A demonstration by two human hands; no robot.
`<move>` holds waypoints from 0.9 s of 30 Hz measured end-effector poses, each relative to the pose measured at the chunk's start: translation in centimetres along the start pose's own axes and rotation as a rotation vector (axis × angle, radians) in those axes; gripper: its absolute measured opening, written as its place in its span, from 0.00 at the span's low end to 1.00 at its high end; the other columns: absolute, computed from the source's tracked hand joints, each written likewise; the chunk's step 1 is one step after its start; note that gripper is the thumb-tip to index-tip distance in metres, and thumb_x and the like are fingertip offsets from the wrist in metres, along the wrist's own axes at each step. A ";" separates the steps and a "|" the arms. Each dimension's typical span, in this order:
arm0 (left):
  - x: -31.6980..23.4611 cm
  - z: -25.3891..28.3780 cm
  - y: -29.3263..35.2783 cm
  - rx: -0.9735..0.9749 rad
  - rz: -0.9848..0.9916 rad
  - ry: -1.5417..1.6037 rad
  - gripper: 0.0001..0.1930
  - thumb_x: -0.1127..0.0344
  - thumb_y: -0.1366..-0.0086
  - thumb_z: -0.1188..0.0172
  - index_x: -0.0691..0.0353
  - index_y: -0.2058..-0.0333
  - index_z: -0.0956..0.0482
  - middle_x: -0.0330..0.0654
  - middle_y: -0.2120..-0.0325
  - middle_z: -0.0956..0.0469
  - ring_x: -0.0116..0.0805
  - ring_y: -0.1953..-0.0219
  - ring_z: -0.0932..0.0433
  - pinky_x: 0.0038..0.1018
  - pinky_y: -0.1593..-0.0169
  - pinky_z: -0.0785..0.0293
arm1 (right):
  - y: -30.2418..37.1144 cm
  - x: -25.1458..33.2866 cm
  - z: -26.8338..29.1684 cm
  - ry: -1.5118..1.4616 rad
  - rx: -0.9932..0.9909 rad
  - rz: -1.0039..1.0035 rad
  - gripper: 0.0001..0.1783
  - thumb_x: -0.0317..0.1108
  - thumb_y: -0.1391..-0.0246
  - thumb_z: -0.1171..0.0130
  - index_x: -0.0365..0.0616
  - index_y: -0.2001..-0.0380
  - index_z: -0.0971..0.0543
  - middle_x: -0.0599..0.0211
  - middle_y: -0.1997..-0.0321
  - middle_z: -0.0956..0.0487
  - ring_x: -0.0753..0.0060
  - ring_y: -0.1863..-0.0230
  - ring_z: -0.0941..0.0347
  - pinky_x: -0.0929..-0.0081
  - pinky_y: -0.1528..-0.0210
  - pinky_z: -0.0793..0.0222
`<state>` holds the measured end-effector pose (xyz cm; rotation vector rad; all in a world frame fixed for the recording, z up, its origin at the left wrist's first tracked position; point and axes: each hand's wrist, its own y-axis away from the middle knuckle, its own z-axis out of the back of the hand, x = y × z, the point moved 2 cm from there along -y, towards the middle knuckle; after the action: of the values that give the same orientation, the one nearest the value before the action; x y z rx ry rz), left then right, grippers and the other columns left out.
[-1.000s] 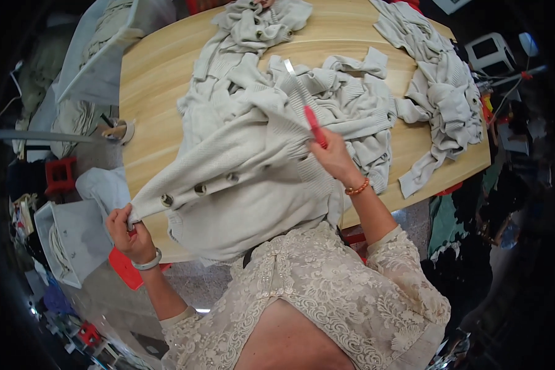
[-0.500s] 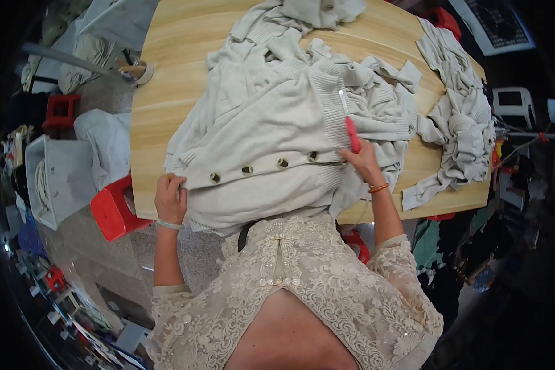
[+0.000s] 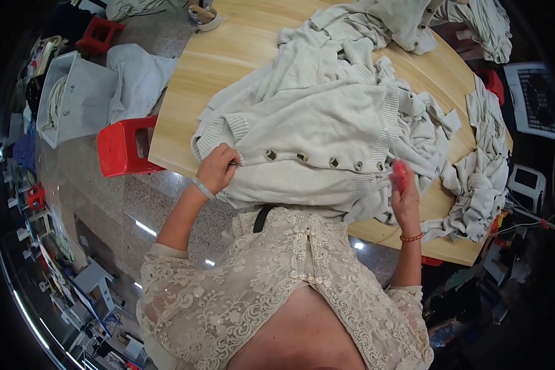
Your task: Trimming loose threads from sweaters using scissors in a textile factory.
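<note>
Since half a second before, the cardigan (image 3: 314,142) had been drawn down toward the table's near edge, its button row now lying flat and level, and the right hand (image 3: 406,196) had dropped from the knit's upper right to the lower right corner. That hand was closed around a red tool (image 3: 399,174), blurred, so its shape could not be told. The left hand (image 3: 219,168) pinched the button band at its left end, fingers curled onto the ribbed edge, just beside the first of five dark round buttons (image 3: 271,155).

The cardigan was pale grey-cream knit, soft and thick, with ribbed cuffs and hem; one sleeve lay folded over at the left. It covered the near middle of the table (image 3: 228,55), a rounded top of light wood grain. More cream garments (image 3: 376,24) were heaped behind it, crumpled and overlapping, and another pile (image 3: 481,185) hung over the right rim, crowding the right hand's side. A tape roll (image 3: 202,17) sat at the far left corner.

Left of the table stood a red plastic stool (image 3: 123,148) on glossy grey floor, and beyond it a white bin (image 3: 74,98) with cloth draped over its side. The person's cream lace blouse (image 3: 277,290) filled the lower picture, hiding the cardigan's lowest edge.
</note>
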<state>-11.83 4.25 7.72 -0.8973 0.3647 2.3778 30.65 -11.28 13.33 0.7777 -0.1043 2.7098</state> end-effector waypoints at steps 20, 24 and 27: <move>-4.7 -1.4 -2.5 -0.205 -0.210 -0.041 0.18 0.72 0.51 0.37 0.59 0.59 0.26 0.45 0.60 0.28 0.46 0.57 0.29 0.36 0.57 0.31 | 0.2 10.4 -5.8 -0.112 0.676 0.191 0.16 0.37 0.45 0.42 0.46 0.55 0.29 0.51 0.71 0.22 0.46 0.68 0.25 0.57 0.66 0.32; -3.9 -5.8 -4.8 -0.093 -0.144 0.079 0.15 0.73 0.51 0.36 0.60 0.63 0.27 0.45 0.65 0.30 0.46 0.61 0.28 0.36 0.60 0.31 | 0.2 9.6 -4.5 0.018 0.697 0.141 0.15 0.39 0.45 0.42 0.45 0.57 0.28 0.52 0.76 0.23 0.45 0.71 0.26 0.55 0.69 0.33; -2.9 -6.1 -5.3 0.031 -0.138 0.123 0.11 0.76 0.52 0.37 0.61 0.71 0.29 0.44 0.72 0.31 0.45 0.66 0.29 0.36 0.63 0.32 | 0.9 8.3 -4.8 0.087 0.710 0.181 0.15 0.41 0.46 0.42 0.46 0.59 0.28 0.53 0.78 0.24 0.44 0.73 0.26 0.54 0.71 0.33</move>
<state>-3.74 4.66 4.83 -1.0236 0.3747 2.1922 21.32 -9.02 13.68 0.8504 0.8880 2.9521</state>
